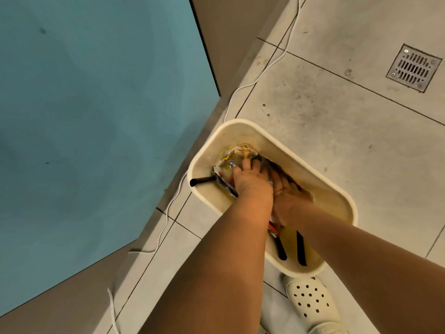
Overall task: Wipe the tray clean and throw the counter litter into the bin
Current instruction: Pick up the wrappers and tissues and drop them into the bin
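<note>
Where the view begins, at its lower edge, two bare forearms extend forward and downward, crossing closely so that the left forearm lies over the right near the wrists. Just right of them a cream perforated clog point(310, 302) stands on the tiled floor point(337, 121), beside the near end of the bin point(243, 127). Both hands reach into this cream, oblong bin, which stands on the floor against the foot of the blue-topped bench point(84, 116). The left hand point(250, 177) is palm down, its fingers spread and pressing on the crumpled wrapper litter point(231, 160) piled in the bin. The right hand point(289, 196) lies lower and partly beneath the left, fingers extended against dark litter; whether it grips anything cannot be told. A black straw point(202, 180) rests on the bin's left rim. A white cable point(265, 71) trails along the floor past the bin. Farthest off, a metal drain grate point(413, 67) is set in the floor.
</note>
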Available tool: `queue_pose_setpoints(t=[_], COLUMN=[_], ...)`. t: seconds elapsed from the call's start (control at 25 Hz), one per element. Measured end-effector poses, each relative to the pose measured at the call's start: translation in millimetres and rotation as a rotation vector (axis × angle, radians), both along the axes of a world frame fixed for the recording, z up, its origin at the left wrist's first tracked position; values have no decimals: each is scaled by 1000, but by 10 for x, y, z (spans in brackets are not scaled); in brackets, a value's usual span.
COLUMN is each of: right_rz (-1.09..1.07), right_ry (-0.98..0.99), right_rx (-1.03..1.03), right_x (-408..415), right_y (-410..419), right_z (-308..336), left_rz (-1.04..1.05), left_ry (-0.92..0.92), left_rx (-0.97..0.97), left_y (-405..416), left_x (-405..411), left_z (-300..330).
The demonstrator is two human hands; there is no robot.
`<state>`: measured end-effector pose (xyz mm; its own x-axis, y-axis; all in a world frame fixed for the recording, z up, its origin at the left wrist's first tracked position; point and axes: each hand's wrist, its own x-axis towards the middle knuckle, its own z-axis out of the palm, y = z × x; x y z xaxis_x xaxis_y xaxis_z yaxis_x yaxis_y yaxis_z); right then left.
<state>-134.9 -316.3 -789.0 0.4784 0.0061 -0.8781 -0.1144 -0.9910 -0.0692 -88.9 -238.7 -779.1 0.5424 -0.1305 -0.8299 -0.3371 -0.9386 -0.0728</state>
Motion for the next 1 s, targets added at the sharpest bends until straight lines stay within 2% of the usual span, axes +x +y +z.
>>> queue_pose_setpoints(t=[0.16, 0.24, 0.36, 0.52, 0.68, 0.84, 0.88, 1.0], right_rz=[44, 0, -183, -174, -103, -138, -138, -151], right_ry=[-125, -143, -50, 211, 316, 164, 130, 72], right_rx=[-155, -149, -35, -64, -57, -46, -54, 11], right_x=[-28, -89, -222, -236, -5, -73, -124, -265], right_y=[209, 266, 207, 99, 6, -51, -32, 14], right_z=[106, 186, 268, 306, 189, 304, 403, 877], left_rz=[-45, -30, 5, 76, 137, 162, 192, 522], left_ry=[-22, -17, -28, -62, 15, 136, 124, -76], left_rx=[14, 8, -22, -96, -93, -181, -241, -469], left_y=[-12, -3, 1, 33, -28, 77, 129, 278], left_x=[36, 38, 24, 43, 76, 112, 60, -190], left_z=[-34, -5, 10, -5, -1, 267, 388, 873])
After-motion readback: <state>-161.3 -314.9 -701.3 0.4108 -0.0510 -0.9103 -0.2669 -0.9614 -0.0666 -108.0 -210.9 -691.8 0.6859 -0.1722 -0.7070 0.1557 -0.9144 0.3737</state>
